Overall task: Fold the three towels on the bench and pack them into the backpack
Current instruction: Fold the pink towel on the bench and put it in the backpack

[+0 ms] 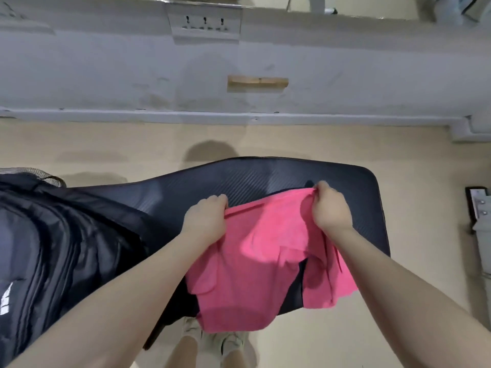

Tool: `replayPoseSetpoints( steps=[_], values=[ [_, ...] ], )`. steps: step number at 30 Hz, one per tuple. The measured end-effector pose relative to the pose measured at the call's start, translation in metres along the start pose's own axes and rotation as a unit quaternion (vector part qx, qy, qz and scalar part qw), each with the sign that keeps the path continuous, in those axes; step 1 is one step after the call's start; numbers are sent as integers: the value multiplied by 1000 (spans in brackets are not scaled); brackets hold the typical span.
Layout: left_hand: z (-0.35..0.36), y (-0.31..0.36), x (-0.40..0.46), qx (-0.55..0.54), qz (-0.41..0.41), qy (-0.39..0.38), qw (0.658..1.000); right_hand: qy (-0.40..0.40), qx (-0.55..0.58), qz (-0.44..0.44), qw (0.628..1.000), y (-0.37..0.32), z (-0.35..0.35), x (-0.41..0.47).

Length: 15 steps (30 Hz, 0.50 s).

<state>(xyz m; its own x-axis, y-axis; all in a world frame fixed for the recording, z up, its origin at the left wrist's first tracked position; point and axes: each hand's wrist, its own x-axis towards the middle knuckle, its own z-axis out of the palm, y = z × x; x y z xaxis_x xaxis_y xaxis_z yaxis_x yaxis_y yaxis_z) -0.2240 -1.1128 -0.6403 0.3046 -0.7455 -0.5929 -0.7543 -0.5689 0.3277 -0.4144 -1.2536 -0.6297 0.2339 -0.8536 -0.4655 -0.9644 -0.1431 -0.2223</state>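
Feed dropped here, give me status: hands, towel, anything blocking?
Left hand and right hand both grip pink towel, lifted, unfolded over bench. Backpack at left. Nothing blocking.

Both arms are stretched forward; the left hand (pixel 206 217) and right hand (pixel 330 208) are held knuckles-up, fingers curled in a pinching grip.

Black backpack (pixel 53 248) cut off by the left picture edge, near edge of the bench (pixel 292 176) hidden under the pink towel (pixel 255 264), fingertips of both hands buried in towel folds, grey object (pixel 482 227) cropped at right.
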Motion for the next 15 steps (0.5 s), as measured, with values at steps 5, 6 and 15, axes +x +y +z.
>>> replayPoseSetpoints(
  steps=[5, 6, 15],
  values=[
    [-3, -26, 4, -31, -106, -23, 994, 70, -66, 92, 991, 6, 2, 24],
    [-6, -28, 4, -41, -112, -27, 992, 82, -72, 107, 988, 3, 3, 24],
    [-42, -21, 20, -358, -2, -9, 934, 42, -30, -347, 936, -105, 58, -24]
  ],
)
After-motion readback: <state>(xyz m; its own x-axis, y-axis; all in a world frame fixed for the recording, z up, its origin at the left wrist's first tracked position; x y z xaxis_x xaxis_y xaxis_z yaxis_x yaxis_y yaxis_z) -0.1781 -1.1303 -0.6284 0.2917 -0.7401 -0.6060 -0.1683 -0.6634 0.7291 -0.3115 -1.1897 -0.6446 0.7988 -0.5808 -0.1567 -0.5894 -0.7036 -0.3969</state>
